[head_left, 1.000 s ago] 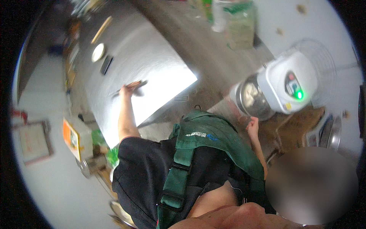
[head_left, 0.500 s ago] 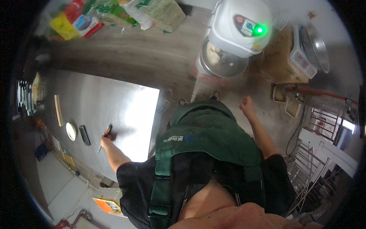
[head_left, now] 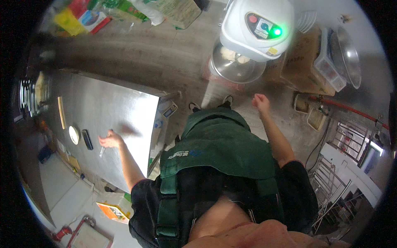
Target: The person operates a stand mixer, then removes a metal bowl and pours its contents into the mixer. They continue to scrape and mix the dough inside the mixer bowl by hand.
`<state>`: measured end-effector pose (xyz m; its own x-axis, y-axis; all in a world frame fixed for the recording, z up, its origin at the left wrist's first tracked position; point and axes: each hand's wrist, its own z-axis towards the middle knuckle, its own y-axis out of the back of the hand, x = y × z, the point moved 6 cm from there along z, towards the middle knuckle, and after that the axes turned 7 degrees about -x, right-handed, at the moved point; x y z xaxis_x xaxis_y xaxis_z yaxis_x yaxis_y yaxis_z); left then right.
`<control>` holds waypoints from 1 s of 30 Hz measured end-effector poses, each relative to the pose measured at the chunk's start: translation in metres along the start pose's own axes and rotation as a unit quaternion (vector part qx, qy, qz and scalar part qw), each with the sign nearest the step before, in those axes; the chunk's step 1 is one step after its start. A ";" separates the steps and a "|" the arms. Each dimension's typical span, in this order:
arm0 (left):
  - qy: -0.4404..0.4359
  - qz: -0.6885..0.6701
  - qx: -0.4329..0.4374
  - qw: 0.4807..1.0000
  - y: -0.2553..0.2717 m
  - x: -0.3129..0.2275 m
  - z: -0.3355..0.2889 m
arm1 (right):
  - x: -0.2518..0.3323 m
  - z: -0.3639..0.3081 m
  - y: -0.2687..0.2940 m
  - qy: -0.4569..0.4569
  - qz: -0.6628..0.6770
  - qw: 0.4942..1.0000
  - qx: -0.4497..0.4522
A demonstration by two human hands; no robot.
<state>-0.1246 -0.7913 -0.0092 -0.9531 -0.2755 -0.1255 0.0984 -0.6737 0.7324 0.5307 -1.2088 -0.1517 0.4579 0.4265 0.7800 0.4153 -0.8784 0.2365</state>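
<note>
My left hand [head_left: 110,139] is over the steel worktable at the left, its fingers closed around what looks like a knife [head_left: 102,152]. A thin pale blade sticks out below the hand, while the hand hides the handle. Close by on the left lie a dark oblong object [head_left: 87,139], perhaps a phone, and a small round pale dish [head_left: 74,135]. My right hand [head_left: 259,101] hangs in the air to the right of my green apron, loosely curled with nothing visible in it. Ahead of it is a white mixer [head_left: 258,29] with pale dough [head_left: 228,53] in its steel bowl [head_left: 242,74].
The steel worktable [head_left: 136,107] has a corner near my left side; a wooden stick [head_left: 61,112] lies on it. A cardboard box [head_left: 304,66], a plastic crate and a big metal bowl [head_left: 347,58] stand right of the mixer. Bags [head_left: 175,12] lie far left; metal racks [head_left: 331,182] stand at right.
My view has shifted, so the table's side and a small device beside it show more. The dough has changed shape in the bowl. My left hand remains at the knife.
</note>
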 end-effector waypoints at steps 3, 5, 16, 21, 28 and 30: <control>-0.236 -0.107 0.034 0.965 0.029 -0.082 -0.031 | -0.018 0.023 0.001 0.003 -0.052 0.999 -0.013; -0.298 -0.175 0.097 0.933 0.045 -0.134 -0.053 | -0.030 0.036 -0.002 0.003 -0.062 0.998 0.004; -0.448 -0.186 0.338 0.806 0.025 -0.236 -0.141 | -0.053 0.087 -0.051 -0.012 -0.055 0.995 0.080; -0.479 -0.172 0.329 0.795 0.024 -0.238 -0.143 | -0.068 0.155 -0.074 -0.044 -0.078 0.995 0.038; -0.483 -0.221 0.314 0.787 0.029 -0.236 -0.140 | -0.078 0.247 -0.120 0.084 -0.434 0.897 0.013; -0.487 -0.216 0.318 0.784 0.029 -0.237 -0.140 | -0.080 0.269 -0.131 0.071 -0.479 0.873 0.054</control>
<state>0.1442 -0.8415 -0.0513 -0.6552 0.7476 -0.1090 -0.1606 0.0032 0.9870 0.6512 -1.0702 -0.4010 -0.2392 0.9164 0.3210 0.6301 -0.1050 0.7694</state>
